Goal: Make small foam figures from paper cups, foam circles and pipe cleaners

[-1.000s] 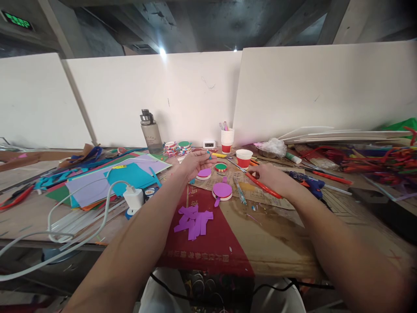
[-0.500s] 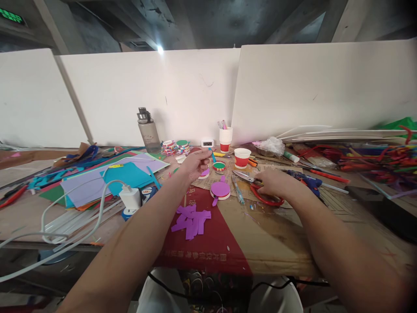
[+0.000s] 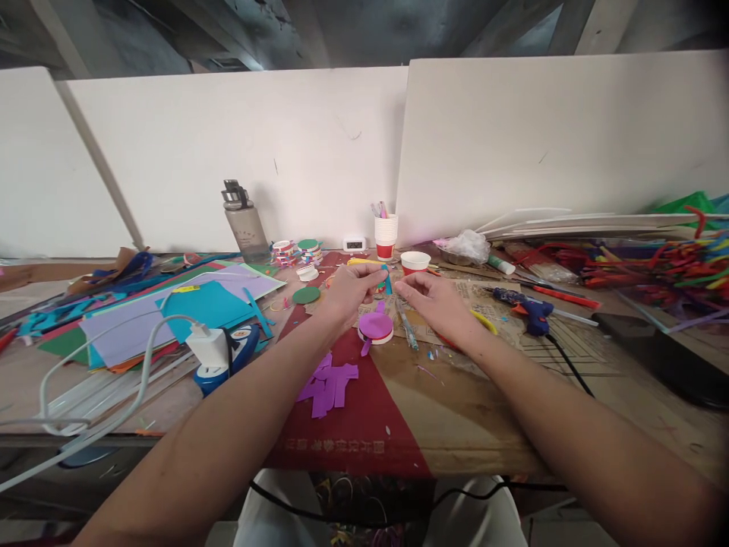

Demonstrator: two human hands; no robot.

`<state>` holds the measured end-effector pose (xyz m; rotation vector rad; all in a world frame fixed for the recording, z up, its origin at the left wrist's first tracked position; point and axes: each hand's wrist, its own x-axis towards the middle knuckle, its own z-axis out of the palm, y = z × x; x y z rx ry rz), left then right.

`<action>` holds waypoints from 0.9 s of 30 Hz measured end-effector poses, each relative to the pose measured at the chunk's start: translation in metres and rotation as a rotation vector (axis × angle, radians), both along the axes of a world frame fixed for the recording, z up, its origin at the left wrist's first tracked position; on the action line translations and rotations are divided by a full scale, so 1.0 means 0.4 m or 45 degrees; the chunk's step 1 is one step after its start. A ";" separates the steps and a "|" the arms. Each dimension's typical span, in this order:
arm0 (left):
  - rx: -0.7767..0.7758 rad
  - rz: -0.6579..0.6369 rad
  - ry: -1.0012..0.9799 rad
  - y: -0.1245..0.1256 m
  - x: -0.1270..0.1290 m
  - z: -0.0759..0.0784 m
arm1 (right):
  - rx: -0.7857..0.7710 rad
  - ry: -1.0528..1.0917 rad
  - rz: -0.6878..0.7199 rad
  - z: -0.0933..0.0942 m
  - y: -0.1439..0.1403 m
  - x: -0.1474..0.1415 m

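My left hand pinches a narrow blue paper strip upright between thumb and fingertips. My right hand is just to its right, fingers curled and thumb close to the index; anything between those fingertips is too small to make out. Behind the left fingertips, a small green-topped round piece is mostly hidden. A purple-topped disc with purple tabs lies in front of the hands. The scissors are largely covered by my right hand and wrist, with a bit of yellow handle showing. A pen lies between the hands.
Purple paper strips lie near the front. A red-and-white paper cup stands behind my right hand. To the right are a blue glue gun and a black phone-like slab. Coloured sheets, a charger and a water bottle are on the left.
My right hand has let go of the scissors and moved left, close to the blue strip. The left hand still holds the strip. The view has shifted slightly.
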<state>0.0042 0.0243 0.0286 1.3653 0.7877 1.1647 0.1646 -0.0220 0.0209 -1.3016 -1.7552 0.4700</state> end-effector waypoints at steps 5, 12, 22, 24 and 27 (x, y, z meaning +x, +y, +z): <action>0.005 -0.015 0.040 -0.025 0.017 -0.004 | 0.013 0.069 0.051 -0.022 0.018 -0.005; -0.070 -0.183 -0.033 -0.023 0.022 -0.008 | -0.167 0.359 0.204 -0.036 0.035 0.007; 0.071 -0.143 0.046 -0.017 0.020 -0.013 | -0.055 0.186 0.055 -0.014 0.016 0.006; 0.091 -0.124 0.052 -0.016 0.020 -0.015 | -0.023 0.155 0.036 -0.016 0.016 0.005; 0.097 -0.108 0.058 -0.016 0.020 -0.016 | -0.012 0.146 0.041 -0.020 0.017 0.005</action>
